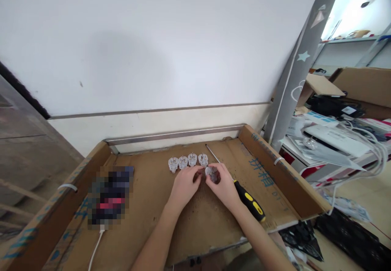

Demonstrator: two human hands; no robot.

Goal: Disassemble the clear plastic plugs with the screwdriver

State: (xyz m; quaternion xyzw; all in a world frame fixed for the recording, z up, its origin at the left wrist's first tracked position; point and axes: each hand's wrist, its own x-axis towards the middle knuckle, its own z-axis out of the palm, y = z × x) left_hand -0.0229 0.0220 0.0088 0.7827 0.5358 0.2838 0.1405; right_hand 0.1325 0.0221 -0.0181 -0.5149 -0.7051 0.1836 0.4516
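My right hand grips a clear plastic power plug between thumb and fingers, just above the cardboard. Close on its left, my left hand has its thumb and fingertips pinched together; whatever is between them is too small to make out. Beyond both hands stands a row of several similar clear plugs, their metal pins pointing up. A screwdriver with a black and yellow handle lies beside my right hand, its shaft passing partly hidden behind that hand.
Cardboard with raised sides covers the work surface. On the left lies a blurred-out device with a white cable. A white wall rises behind. To the right, a cluttered shelf holds boxes and cables, and a wrapped grey post leans there.
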